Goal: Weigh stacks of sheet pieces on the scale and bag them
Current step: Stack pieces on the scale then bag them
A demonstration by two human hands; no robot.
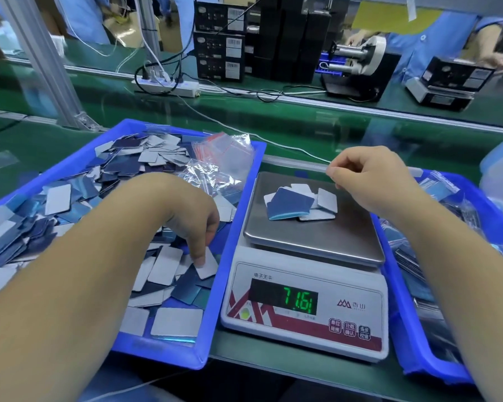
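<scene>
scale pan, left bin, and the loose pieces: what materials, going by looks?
Scale pan: likely brushed stainless steel; dull grey sheen.
Left bin: moulded plastic; uniform glossy blue, rounded corners.
Pieces: thin flat sheet, blue glossy face, matte pale grey back; possibly coated metal or plastic, can't tell.

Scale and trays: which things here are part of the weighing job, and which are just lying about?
In use: scale; pieces on its pan; left tray of loose pieces; zip bags; right tray of bagged pieces; both hands.

Lying about: power strip; black boxes; label dispenser.
</scene>
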